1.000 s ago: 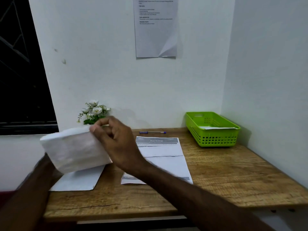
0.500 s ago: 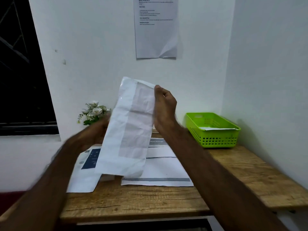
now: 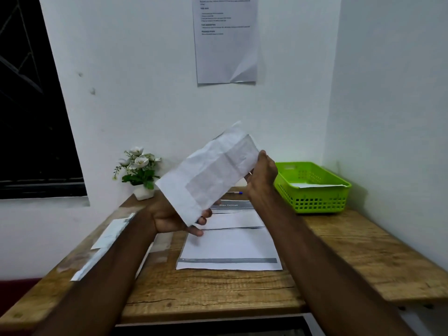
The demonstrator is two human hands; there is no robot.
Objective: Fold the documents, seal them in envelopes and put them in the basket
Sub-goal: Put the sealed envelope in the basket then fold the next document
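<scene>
Crumpled white paper envelope [image 3: 211, 175], upright half a second ago, now tilted toward 2 o'clock; left hand [image 3: 174, 218] and right hand [image 3: 263, 175] grip its ends; apparently filled, sealing pending.

envelope [image 3: 208, 177] held above wooden table [image 3: 339, 253], between left hand [image 3: 174, 218] and right hand [image 3: 263, 175] | documents [image 3: 230, 246] on table beneath | basket [image 3: 312, 190] back right, paper inside | flower pot [image 3: 143, 170] back left | pen [image 3: 236, 193] behind documents
</scene>
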